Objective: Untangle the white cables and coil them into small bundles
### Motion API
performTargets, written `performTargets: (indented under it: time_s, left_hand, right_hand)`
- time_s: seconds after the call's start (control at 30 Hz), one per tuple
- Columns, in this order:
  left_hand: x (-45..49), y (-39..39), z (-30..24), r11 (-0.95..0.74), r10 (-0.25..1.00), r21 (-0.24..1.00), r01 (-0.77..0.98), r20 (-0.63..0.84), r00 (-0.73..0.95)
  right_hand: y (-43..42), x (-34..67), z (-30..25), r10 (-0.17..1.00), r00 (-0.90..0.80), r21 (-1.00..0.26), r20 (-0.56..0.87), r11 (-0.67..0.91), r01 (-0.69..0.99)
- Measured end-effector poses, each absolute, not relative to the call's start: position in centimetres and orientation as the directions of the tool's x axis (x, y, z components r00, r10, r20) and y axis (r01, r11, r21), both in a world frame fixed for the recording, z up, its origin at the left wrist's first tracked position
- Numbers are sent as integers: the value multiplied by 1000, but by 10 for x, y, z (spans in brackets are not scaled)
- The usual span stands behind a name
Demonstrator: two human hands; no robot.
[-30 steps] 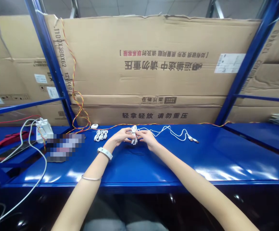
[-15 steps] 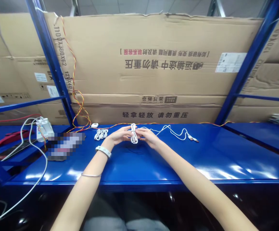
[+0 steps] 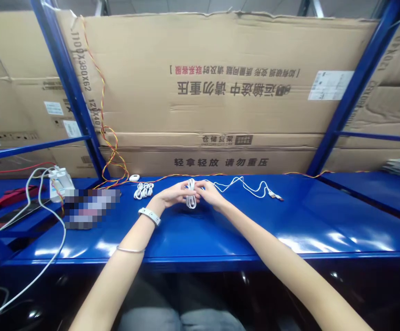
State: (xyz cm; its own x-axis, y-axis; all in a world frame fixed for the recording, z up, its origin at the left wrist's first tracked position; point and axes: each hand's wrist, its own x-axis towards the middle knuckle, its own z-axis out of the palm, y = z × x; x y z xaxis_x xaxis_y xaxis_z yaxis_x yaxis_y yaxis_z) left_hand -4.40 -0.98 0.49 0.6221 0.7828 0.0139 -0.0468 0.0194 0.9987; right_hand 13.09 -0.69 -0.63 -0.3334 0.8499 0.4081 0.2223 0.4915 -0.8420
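Note:
A white cable (image 3: 191, 202), coiled into an upright bundle, is held just above the blue shelf between both hands. My left hand (image 3: 175, 194) is closed around its left side, thumb and fingers pressed on the middle of the coil. On the other side my right hand (image 3: 209, 193) pinches the bundle with its fingertips. The fingers hide the coil's middle. Left of my left hand lie several small coiled white cables (image 3: 144, 190). An uncoiled white cable (image 3: 243, 183) stretches over the shelf to the right of my right hand, its plug end farthest right.
The blue shelf (image 3: 289, 220) has cardboard (image 3: 200, 115) behind it and blue posts (image 3: 355, 87) at its sides. A red-and-yellow twisted wire (image 3: 112, 161) runs along the back. To the left are a white power strip (image 3: 61, 184), a blurred-out flat object (image 3: 91, 209) and a small white case (image 3: 134, 178).
My left fingers have moved across the front of the coil, and my right fingertips have closed in on it. The view has shifted slightly. The thin black strand below the hands shows less.

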Motion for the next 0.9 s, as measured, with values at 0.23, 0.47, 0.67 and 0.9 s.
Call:
performTargets:
  time_s: [0.23,0.47,0.67,0.9]
  left_hand:
    - [-44,-2,4,26,830,984,-174,76,552]
    - [-42,-4,5,31,857,984,-173,63,511]
    - [-39,-1,1,65,885,979,-191,32,464]
    - [-34,-2,0,18,878,989,-144,53,476]
  right_hand:
    - [4,137,-12,919,-391,-999,46,40,-25]
    - [3,135,-14,862,-505,-954,48,-110,-279]
    - [-2,132,-12,881,-466,-925,82,-106,-364]
    - [-5,132,-13,934,-343,-955,95,-11,-296]
